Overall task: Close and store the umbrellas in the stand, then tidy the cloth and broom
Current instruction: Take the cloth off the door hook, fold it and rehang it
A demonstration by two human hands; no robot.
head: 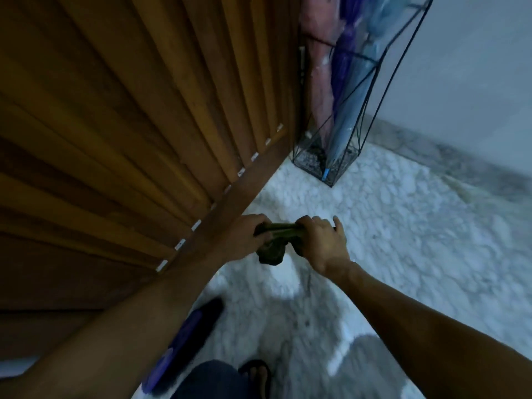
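over the pale floor, left hand [244, 237] and right hand [322, 240] both grip a green cloth [272, 243]

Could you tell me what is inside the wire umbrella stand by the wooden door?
The wire stand holds closed umbrellas: pink, purple and grey-blue, its blue tip at the base. Their handles are out of frame.

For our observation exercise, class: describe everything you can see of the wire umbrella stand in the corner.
The umbrella stand is a tall, narrow frame of thin dark wire with open sides and a square base. It stands upright on the pale floor, in the corner between the slatted wooden door and the white wall. Closed umbrellas stand inside, tips down: a pink one, a purple one and a blue-grey one with a bright blue tip at the base. Neither hand touches it.
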